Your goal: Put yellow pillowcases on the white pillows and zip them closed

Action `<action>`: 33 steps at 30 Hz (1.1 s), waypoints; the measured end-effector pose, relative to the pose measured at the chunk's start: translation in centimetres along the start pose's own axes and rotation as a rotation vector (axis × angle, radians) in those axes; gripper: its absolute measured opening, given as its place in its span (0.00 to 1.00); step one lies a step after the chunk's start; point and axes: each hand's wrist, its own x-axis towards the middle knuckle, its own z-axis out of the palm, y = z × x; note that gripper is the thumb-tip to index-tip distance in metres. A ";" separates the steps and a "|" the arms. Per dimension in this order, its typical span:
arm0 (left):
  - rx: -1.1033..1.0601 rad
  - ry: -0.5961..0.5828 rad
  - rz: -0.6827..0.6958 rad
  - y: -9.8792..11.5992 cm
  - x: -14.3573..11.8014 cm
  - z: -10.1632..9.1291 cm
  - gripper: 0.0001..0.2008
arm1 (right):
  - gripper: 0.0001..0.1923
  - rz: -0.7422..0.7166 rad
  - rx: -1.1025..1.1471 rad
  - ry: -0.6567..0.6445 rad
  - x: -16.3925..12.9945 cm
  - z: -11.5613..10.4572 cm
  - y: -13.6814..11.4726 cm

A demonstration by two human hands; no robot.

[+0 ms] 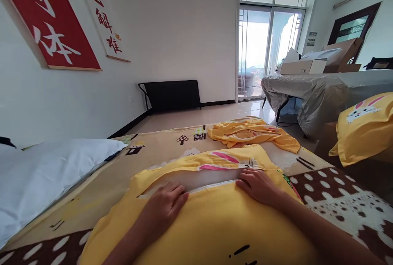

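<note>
A pillow in a yellow rabbit-print pillowcase (211, 224) lies on the bed in front of me, its open end facing away and showing the white pillow inside (202, 178). My left hand (164, 205) rests flat on the case near the opening, fingers together and pointing right. My right hand (259, 186) lies flat on the case at the opening's right side, fingertips at the white edge. Neither hand grips anything.
A second crumpled yellow pillowcase (251, 133) lies further up the patterned bedsheet (101, 183). A bare white pillow (39, 171) sits at the left, a dressed yellow pillow (365, 128) at the right. Behind stand a covered table with cardboard boxes (319, 62) and a glass door (267, 48).
</note>
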 end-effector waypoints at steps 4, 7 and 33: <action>-0.001 0.031 -0.132 -3.5 -2.4 -0.3 0.22 | 0.26 0.052 -0.009 -0.018 -2.5 -0.2 3.1; 0.019 0.009 -0.131 -2.8 -2.0 -2.7 0.21 | 0.26 0.009 -0.058 -0.048 -1.9 -2.7 3.2; 0.506 -0.070 0.697 12.7 7.9 0.5 0.17 | 0.19 0.068 -0.230 -0.048 7.1 -3.3 0.9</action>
